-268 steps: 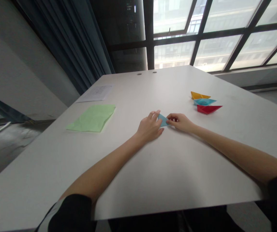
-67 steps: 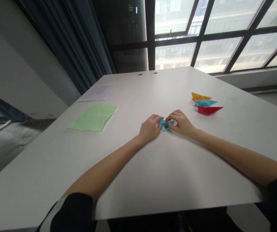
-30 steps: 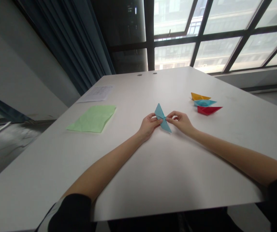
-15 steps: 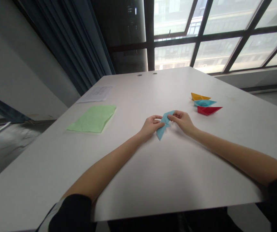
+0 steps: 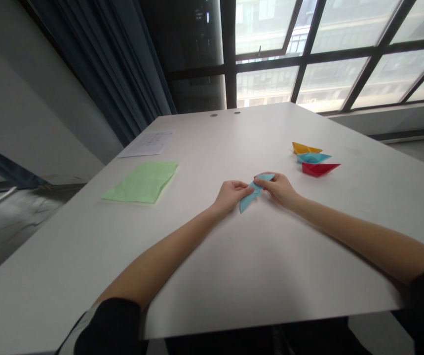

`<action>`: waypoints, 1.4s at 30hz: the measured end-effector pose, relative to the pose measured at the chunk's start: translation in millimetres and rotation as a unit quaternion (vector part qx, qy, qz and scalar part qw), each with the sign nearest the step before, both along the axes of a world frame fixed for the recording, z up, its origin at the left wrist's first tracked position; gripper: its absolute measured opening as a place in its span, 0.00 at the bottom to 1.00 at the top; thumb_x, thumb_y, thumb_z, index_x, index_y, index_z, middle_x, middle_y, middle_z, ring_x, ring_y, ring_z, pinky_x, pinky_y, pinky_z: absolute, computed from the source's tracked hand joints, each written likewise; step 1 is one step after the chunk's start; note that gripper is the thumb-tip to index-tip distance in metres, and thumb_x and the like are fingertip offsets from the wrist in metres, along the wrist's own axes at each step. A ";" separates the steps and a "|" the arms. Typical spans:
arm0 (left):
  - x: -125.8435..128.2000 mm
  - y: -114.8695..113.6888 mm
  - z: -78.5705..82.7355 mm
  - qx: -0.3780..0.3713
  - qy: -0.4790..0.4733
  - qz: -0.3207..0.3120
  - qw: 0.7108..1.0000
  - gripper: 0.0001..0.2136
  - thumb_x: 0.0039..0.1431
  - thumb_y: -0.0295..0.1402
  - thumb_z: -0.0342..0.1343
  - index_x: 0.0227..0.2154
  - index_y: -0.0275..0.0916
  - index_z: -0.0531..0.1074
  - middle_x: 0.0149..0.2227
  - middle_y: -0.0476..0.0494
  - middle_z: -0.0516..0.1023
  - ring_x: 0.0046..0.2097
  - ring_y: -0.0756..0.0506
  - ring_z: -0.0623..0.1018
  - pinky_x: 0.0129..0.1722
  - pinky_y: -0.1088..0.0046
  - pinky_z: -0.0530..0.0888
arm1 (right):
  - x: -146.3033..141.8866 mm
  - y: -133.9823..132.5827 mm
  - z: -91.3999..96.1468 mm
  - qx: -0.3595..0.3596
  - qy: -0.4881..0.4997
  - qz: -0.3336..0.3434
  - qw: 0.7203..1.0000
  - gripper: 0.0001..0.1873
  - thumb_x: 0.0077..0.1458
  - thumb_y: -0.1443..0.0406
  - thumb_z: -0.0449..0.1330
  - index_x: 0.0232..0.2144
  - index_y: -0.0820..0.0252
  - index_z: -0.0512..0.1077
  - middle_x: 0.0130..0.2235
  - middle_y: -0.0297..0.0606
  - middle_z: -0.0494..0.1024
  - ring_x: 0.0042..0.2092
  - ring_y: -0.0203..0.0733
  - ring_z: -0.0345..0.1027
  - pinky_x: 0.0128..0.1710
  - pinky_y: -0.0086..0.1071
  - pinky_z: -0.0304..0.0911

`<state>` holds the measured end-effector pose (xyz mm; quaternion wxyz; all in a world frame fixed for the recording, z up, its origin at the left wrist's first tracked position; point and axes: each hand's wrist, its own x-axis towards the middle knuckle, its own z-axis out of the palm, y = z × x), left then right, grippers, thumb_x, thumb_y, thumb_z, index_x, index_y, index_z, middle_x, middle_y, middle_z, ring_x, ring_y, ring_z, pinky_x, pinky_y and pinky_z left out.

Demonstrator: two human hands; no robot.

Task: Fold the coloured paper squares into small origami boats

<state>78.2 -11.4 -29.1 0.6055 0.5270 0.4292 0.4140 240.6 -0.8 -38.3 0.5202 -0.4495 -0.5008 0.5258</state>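
Note:
A folded light-blue paper piece (image 5: 249, 198) lies slanted at the middle of the white table (image 5: 234, 256), long and pointed at both ends. My left hand (image 5: 231, 194) pinches its near-left side with curled fingers. My right hand (image 5: 277, 187) grips its far-right end, fingers closed over the paper. Both forearms reach in from the near edge.
Three folded paper boats sit in a row at the right: yellow (image 5: 305, 147), blue (image 5: 312, 157) and red (image 5: 319, 168). A creased green sheet (image 5: 142, 181) and a white printed sheet (image 5: 148, 143) lie at the left. Windows and a dark curtain stand beyond the far edge.
The blue paper went from a small folded triangle to a long pointed shape pulled open between my hands. In the last second it turned from upright to lying slanted and lower on the table.

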 end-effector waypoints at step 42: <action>-3.5 5.8 -4.4 0.110 0.046 0.100 0.988 0.17 0.45 0.44 0.59 0.33 0.35 0.73 0.31 0.45 0.74 0.29 0.52 0.71 0.25 0.79 0.66 | 10.3 -2.3 13.0 0.139 -0.208 0.000 0.968 0.12 0.43 0.57 0.62 0.23 0.60 0.71 0.23 0.34 0.72 0.25 0.35 0.61 0.27 0.30 0.57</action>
